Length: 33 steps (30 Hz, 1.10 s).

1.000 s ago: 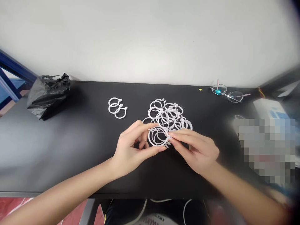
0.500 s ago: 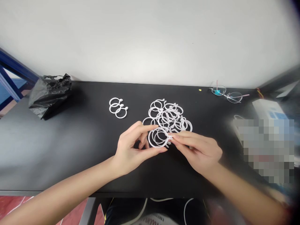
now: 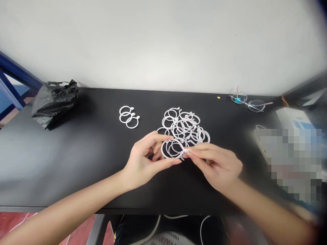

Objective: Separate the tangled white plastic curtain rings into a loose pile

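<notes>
Your left hand [image 3: 144, 160] holds the white ring [image 3: 161, 149] by its near and far edges while your right hand [image 3: 216, 163] pinches its tab [image 3: 185, 150], so it sits between both, tab pointing right, over the near side of the ring pile [image 3: 178, 127] on the counter [image 3: 84, 156].

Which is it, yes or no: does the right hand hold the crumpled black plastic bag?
No, the right hand pinches a round white plastic ring.

Head-worn camera, sole view | looks forward and down from above the near edge of the black table [image 3: 76, 160] | close range | frame reaches past the far edge to a pale wall [image 3: 163, 51]
</notes>
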Tool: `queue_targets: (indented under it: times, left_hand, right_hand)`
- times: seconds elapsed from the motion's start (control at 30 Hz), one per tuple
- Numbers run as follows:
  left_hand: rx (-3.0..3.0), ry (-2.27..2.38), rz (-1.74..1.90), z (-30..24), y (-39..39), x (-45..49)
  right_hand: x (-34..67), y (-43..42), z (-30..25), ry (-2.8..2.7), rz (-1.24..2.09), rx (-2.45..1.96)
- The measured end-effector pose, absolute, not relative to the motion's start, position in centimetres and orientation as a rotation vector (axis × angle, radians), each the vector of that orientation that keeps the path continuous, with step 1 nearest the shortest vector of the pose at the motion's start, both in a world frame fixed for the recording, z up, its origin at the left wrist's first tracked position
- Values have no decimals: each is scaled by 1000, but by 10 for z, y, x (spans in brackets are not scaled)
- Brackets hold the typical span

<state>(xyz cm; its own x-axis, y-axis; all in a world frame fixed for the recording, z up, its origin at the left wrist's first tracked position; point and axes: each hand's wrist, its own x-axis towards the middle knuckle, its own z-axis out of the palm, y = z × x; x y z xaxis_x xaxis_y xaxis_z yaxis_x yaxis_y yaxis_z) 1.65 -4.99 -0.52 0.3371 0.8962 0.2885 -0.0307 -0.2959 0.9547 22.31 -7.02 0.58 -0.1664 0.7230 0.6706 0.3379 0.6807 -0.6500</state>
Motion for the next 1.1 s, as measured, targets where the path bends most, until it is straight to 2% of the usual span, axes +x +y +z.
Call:
queue_targets:
  times: [0.17, 0.3, 0.57, 0.73, 0.9, 1.1]
  left_hand:
    - [1678, 828, 1166, -3, -47, 17]
    - [2031, 865, 1219, 6, -41, 14]
    - [2628, 1030, 1102, 1, -33, 7]
    - [2742, 1365, 902, 0, -27, 2]
    - [2641, 1892, 411, 9, -16, -11]
    - [2502, 2099, 160, 15, 1, -31]
  right_hand:
    - [224, -69, 5, -1776, 387, -848]
    - [224, -66, 4, -1802, 331, -843]
    - [221, -59, 3, -1841, 299, -796]
    - [225, -55, 3, -1787, 289, -784]
    - [225, -54, 2, -1772, 273, -768]
    - [225, -54, 4, -1764, 254, -787]
